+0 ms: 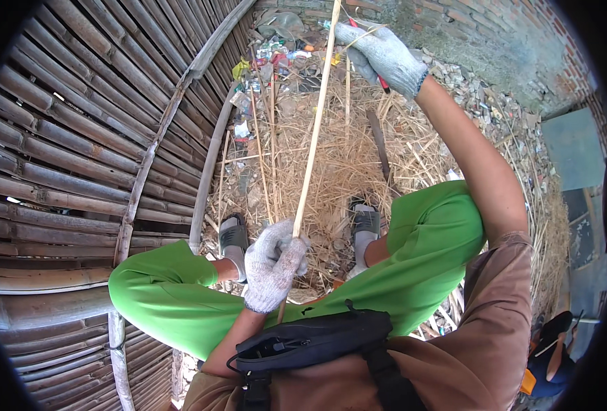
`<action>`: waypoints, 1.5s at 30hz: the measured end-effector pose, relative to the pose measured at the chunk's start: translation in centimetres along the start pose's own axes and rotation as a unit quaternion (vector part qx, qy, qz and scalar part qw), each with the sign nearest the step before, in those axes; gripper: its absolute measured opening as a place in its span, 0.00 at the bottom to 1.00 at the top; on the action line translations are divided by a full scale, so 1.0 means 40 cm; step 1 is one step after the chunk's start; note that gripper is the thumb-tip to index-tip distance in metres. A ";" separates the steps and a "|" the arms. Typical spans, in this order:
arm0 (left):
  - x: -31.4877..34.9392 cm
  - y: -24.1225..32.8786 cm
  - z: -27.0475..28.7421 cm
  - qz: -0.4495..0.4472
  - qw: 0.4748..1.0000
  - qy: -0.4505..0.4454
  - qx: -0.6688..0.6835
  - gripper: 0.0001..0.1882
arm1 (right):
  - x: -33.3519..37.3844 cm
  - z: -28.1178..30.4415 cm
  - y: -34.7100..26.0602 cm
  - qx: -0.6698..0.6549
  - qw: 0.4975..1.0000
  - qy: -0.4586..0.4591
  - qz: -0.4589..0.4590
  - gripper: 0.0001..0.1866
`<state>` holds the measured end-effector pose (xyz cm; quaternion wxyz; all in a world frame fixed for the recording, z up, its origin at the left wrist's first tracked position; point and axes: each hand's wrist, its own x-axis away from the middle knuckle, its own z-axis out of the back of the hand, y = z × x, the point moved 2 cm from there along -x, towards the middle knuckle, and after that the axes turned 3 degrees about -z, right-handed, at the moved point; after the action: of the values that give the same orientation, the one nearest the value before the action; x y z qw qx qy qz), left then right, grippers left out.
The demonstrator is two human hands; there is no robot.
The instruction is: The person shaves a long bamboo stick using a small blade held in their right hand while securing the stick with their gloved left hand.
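My left hand (274, 264), in a pale knitted glove, is closed around the lower part of a long, thin bamboo strip (315, 130). The strip slants up and away, past the top edge of the picture. Beside its far end is my right hand (389, 58), gloved too and closed on a slim red-handled tool (383, 84). Red shows on both sides of that fist; the working end is too small to make out. Thin pale shavings (361, 38) curl out at the right fingers, next to the strip.
A bamboo slat wall (77, 151) rises at the left, a brick wall (481, 41) at the far right. Shavings (331, 164) cover the ground between my sandalled feet, with several strips (273, 147) and litter (276, 58) beyond. Another person (553, 356) is at lower right.
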<state>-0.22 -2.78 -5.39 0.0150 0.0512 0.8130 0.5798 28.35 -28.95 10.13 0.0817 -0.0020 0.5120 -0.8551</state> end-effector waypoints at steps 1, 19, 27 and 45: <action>0.001 0.001 0.002 0.000 1.000 0.003 0.001 0.20 | -0.003 -0.006 0.000 0.000 1.000 -0.003 0.001 0.28; -0.047 0.057 0.013 0.080 0.995 -0.011 0.064 0.20 | -0.046 -0.030 0.026 -0.139 0.975 -0.173 0.008 0.27; -0.048 0.077 0.024 0.043 0.994 -0.006 0.102 0.15 | -0.072 0.129 0.167 0.546 0.828 -0.120 -0.042 0.40; -0.049 0.051 0.024 0.018 0.990 0.021 0.135 0.14 | 0.051 -0.116 -0.047 0.471 0.859 -0.027 0.200 0.37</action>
<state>1.96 -1.41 -3.85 -0.0198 0.0551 0.8829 0.4658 25.70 -24.31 9.41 0.2556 0.1165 0.0354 -0.9591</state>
